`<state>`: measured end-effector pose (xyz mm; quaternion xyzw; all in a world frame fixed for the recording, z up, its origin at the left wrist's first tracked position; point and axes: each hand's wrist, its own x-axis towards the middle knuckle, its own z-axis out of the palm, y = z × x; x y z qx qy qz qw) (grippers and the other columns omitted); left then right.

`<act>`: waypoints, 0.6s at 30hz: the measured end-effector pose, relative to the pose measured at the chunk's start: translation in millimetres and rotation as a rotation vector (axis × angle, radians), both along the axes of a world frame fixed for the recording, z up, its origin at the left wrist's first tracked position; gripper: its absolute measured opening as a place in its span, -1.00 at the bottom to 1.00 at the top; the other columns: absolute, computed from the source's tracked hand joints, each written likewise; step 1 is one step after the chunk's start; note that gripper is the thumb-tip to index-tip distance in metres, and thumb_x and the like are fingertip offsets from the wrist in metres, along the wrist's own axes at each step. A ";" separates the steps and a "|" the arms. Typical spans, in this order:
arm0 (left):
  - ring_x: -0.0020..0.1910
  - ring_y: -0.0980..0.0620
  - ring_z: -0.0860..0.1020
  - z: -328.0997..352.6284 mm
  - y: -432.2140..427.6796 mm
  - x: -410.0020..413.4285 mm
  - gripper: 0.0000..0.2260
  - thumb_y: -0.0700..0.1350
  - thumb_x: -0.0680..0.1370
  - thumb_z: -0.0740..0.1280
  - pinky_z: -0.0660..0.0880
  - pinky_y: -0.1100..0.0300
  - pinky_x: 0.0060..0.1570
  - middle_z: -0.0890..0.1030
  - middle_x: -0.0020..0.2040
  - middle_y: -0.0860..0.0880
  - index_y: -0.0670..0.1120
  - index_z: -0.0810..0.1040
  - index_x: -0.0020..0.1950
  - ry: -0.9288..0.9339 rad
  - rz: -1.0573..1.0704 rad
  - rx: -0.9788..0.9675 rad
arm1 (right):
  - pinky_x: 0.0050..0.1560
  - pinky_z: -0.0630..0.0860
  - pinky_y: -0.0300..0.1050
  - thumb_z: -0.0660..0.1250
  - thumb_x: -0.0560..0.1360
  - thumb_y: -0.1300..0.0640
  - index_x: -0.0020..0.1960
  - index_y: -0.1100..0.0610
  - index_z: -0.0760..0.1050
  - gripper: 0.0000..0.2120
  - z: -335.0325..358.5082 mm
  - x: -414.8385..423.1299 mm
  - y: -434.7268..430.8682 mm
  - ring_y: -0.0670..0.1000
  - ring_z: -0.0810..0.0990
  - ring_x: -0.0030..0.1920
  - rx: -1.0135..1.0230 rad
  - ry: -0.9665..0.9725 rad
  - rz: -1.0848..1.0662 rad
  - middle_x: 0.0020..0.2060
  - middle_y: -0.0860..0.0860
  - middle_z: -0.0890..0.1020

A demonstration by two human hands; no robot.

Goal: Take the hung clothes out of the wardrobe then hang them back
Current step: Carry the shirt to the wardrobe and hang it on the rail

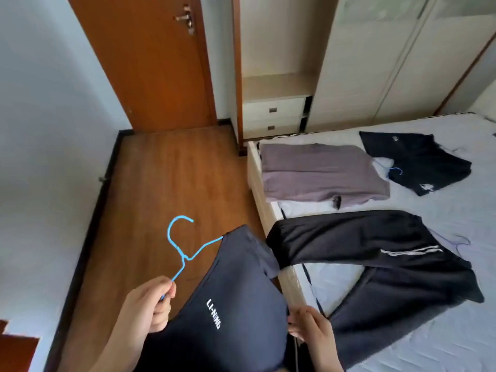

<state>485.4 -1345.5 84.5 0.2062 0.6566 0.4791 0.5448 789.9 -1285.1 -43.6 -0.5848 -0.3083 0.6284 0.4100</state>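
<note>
Over the wooden floor (166, 183), the left hand (150, 304) pinches a thin blue wire hanger (175, 245), its far arm apparently inside the dark navy T-shirt (241, 291) gripped by the right hand (314, 334).

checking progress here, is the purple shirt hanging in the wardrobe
No, the purple shirt lies flat on the bed, outside the wardrobe.

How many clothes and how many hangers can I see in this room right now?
Clothes: 4 (navy shirt, mauve top, dark top, black trousers)
Hangers: 3 (blue hanger, second blue hanger, pale hanger)
Total: 7
</note>
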 end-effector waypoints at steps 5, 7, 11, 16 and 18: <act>-0.62 0.21 0.18 -2.6 -42.0 -39.7 -0.63 -0.13 0.61 0.16 0.10 0.35 -0.52 0.26 -0.53 0.10 0.00 0.41 -0.41 0.203 0.256 0.053 | -0.17 0.56 -0.03 0.09 0.59 0.32 -0.07 0.30 0.58 -0.72 4.8 -72.6 57.5 0.12 0.63 -0.29 -0.050 -0.115 0.315 -0.31 0.19 0.66; -0.64 0.18 0.15 -17.5 -36.8 -62.9 -0.57 -0.20 0.62 0.15 0.04 0.33 -0.51 0.23 -0.56 0.07 -0.05 0.44 -0.46 0.172 0.373 -0.002 | -0.14 0.54 -0.01 0.08 0.58 0.33 -0.11 0.28 0.57 -0.71 -0.8 -102.6 81.1 0.13 0.61 -0.30 -0.032 -0.100 0.390 -0.32 0.17 0.64; -0.60 0.16 0.15 -39.9 8.1 -119.4 -0.69 -0.25 0.61 0.18 0.05 0.33 -0.53 0.22 -0.53 0.04 -0.15 0.43 -0.35 0.242 0.445 -0.019 | -0.11 0.53 0.06 0.06 0.60 0.35 -0.08 0.35 0.55 -0.71 -8.0 -172.4 145.7 0.15 0.59 -0.30 -0.059 -0.101 0.446 -0.31 0.21 0.61; -0.60 0.15 0.15 -50.7 103.4 -214.3 -0.76 -0.29 0.60 0.18 0.10 0.37 -0.59 0.19 -0.55 0.05 -0.25 0.42 -0.27 0.237 0.423 -0.001 | -0.16 0.59 0.00 0.08 0.64 0.27 -0.02 0.37 0.55 -0.71 -12.9 -252.9 225.3 0.16 0.62 -0.29 -0.094 -0.104 0.427 -0.30 0.21 0.64; -0.61 0.16 0.15 -48.6 144.2 -249.7 -0.77 -0.31 0.60 0.17 0.11 0.38 -0.60 0.19 -0.56 0.07 -0.25 0.42 -0.26 0.237 0.399 0.033 | -0.23 0.60 -0.08 0.09 0.64 0.24 -0.01 0.36 0.55 -0.71 -12.2 -278.5 258.4 0.12 0.63 -0.31 -0.117 -0.091 0.404 -0.30 0.20 0.64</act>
